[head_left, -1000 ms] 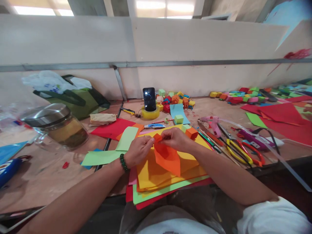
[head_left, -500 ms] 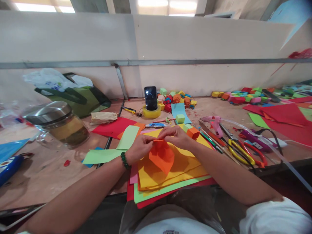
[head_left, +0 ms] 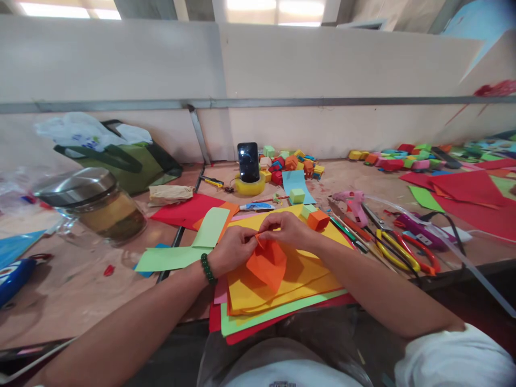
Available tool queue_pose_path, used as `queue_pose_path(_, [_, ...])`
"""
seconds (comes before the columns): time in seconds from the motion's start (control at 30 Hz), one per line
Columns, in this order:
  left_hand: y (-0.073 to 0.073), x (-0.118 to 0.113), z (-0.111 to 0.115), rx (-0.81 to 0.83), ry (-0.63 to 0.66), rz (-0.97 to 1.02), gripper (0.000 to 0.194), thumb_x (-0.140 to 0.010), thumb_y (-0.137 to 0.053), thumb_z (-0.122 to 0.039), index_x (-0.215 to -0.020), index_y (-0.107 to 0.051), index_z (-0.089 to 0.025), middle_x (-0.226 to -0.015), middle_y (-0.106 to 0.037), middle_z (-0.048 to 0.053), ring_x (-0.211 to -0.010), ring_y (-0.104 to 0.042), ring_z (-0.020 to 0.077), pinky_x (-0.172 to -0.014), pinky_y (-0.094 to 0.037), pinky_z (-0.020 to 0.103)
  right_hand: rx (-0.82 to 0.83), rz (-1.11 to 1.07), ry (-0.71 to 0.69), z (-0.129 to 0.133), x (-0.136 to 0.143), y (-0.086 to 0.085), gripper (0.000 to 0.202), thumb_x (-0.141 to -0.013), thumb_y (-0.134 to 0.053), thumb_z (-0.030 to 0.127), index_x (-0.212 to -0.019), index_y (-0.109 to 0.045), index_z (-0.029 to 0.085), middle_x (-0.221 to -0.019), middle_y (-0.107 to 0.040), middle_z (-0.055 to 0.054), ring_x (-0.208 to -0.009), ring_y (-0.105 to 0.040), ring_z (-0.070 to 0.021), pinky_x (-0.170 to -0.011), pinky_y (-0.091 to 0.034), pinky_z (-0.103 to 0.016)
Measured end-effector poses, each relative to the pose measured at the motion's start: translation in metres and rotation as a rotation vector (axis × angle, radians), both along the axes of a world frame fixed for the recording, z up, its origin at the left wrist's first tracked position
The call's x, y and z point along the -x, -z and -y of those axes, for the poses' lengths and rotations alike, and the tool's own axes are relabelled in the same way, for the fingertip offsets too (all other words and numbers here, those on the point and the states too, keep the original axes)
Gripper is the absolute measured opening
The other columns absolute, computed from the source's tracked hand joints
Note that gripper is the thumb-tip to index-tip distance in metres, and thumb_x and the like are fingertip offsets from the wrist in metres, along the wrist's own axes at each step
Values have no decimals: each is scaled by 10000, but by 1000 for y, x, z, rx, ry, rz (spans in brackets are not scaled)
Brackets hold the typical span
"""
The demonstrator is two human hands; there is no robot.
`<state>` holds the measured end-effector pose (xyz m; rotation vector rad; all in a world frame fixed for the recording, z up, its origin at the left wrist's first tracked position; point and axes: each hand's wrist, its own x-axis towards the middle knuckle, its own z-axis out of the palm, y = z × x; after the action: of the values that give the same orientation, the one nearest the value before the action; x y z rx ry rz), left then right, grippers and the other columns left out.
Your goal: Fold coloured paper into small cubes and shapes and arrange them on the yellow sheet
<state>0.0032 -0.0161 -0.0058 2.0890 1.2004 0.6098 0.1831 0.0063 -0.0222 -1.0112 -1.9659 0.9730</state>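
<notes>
An orange piece of paper point(head_left: 268, 266), partly folded and creased, is pinched along its top edge between my two hands. My left hand point(head_left: 234, 248), with a green bead bracelet at the wrist, closes on the paper's upper left corner. Close beside it, the fingertips of my right hand point(head_left: 287, 228) press together on the same edge. Below lies a stack of yellow paper sheets point(head_left: 310, 274), with green and red sheets under it. A small orange paper box point(head_left: 318, 220) sits by my right wrist, with a pale green paper cube point(head_left: 297, 196) just beyond.
A glass tea jar point(head_left: 94, 209) and a green bag point(head_left: 133, 161) stand to the left. At the back, a phone point(head_left: 248, 161) leans on a tape roll point(head_left: 250, 186) beside several paper cubes point(head_left: 290, 161). Scissors point(head_left: 397, 252), pliers point(head_left: 427, 258) and a pink glue gun point(head_left: 355, 204) lie right.
My fingers have shifted slightly along the paper's top edge, and the fold there looks narrower and more pinched. The paper stays over the yellow stack.
</notes>
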Motion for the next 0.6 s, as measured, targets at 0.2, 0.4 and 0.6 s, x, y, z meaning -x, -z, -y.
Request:
queue_pose_path(0.2, [-1, 1, -1, 91, 36, 51, 216, -622, -410, -219, -613, -600, -116, -513, -360, -40, -510, -326, 86, -469, -250, 204, -211, 140, -1, 3, -2, -7, 85, -723, -687, 78, -711, -712, 158, -691, -668, -10, -668, -593, -124, -652, -449, -223])
queue_pose_path(0.4, [-2, 1, -1, 54, 43, 83, 256, -648, -432, -254, -625, -641, -108, -519, -402, -33, -533, -327, 91, -480, -249, 207, -413, 335, 20, 8, -4, -13, 98, -771, -655, 85, -758, -705, 167, -758, -670, -43, -732, -604, -154, -681, -445, -247])
queue_pose_path(0.6, [-1, 1, 0, 24, 44, 89, 264, -651, -397, -220, -591, -633, -118, -494, -436, -37, -517, -363, 92, -491, -277, 203, -524, 482, 40, 16, 0, -14, 77, -799, -610, 129, -790, -673, 172, -806, -674, -67, -788, -608, -185, -671, -423, -263])
